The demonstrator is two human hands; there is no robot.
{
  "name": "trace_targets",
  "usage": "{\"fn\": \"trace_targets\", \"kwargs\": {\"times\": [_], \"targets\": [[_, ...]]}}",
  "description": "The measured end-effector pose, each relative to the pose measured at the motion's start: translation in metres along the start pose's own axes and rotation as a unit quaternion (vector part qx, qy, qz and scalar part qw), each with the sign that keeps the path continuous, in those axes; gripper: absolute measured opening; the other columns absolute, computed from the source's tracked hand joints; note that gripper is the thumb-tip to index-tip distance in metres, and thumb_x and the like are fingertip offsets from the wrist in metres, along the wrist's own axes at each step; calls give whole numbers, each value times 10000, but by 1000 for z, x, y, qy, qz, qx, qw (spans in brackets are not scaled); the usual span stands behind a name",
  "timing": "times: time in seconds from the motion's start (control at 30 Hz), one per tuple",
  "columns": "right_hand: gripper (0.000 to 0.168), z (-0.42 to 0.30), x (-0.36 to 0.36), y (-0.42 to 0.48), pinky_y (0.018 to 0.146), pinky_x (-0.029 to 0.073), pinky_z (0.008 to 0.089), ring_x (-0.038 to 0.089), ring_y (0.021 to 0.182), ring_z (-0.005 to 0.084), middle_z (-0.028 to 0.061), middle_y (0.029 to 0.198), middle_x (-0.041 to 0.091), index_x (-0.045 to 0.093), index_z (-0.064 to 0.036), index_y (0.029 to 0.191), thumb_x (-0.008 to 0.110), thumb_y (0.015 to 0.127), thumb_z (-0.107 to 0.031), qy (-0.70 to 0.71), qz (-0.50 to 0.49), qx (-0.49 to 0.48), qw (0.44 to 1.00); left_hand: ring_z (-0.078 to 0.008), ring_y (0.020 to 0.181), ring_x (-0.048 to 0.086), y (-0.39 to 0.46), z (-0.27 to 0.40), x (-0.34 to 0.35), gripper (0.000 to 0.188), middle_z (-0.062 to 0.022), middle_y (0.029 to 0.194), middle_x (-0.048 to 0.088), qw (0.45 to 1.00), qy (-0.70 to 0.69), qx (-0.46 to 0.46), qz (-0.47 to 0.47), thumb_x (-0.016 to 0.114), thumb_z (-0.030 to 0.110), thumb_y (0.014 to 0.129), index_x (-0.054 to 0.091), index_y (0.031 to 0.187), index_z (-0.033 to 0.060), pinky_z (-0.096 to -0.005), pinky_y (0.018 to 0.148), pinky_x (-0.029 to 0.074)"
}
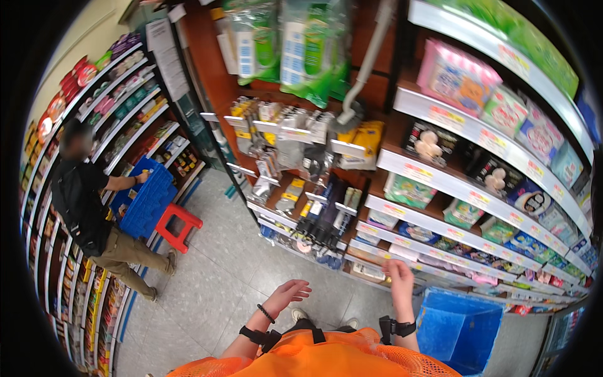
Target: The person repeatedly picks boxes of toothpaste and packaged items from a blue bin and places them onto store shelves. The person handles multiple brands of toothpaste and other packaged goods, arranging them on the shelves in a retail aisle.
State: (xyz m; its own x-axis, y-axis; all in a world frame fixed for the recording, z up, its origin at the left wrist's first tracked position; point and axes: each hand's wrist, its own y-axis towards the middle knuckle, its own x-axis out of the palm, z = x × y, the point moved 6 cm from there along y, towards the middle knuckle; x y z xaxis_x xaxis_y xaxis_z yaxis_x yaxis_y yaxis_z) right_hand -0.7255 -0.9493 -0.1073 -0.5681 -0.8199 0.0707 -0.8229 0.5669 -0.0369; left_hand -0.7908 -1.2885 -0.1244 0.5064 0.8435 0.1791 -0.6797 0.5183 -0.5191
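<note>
My left hand (pixel 291 293) is held out over the grey tiled floor, palm inward, fingers apart, with nothing in it. My right hand (pixel 398 272) is raised before the lower shelves, its fingers bent towards the thumb; whether it pinches something small cannot be told. Just right of my right arm stands a blue plastic crate (pixel 459 325), in which no goods show. Ahead are packs of hanging goods, a grey-headed brush (pixel 347 118) with a pale handle, and dark folded umbrellas (pixel 325 212). Shelves to the right bear soft packs, among them a pink one (pixel 457 77).
At the left a person (pixel 82 188) with a black backpack reaches into a blue crate (pixel 148 205) beside full shelves. A red plastic stool (pixel 178 226) stands next to that crate. Price-label rails (pixel 443 176) jut along the curved shelf fronts at the right.
</note>
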Motion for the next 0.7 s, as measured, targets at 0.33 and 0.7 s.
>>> {"fn": "trace_targets", "kwargs": {"times": [0.33,0.7], "targets": [[175,-67,312,-9,868,526,273,676,958,146,73,988,703,612,5,1136,604,977,-69,95,-290,-25,952,-188,1068,655,-42,45,-122,399,-102,1194,678,988,-45,128,75,525,332,1033,571,1308,46,-309,923,504],[592,-251,431,123,1123,379,399,442,1372,309,232,1464,441,376,21,1428,666,948,-169,47,-173,-281,943,-198,1260,547,-6,275,-229,487,-102,1412,545,865,52,487,107,539,193,1031,386,1472,52,-328,1010,453]]}}
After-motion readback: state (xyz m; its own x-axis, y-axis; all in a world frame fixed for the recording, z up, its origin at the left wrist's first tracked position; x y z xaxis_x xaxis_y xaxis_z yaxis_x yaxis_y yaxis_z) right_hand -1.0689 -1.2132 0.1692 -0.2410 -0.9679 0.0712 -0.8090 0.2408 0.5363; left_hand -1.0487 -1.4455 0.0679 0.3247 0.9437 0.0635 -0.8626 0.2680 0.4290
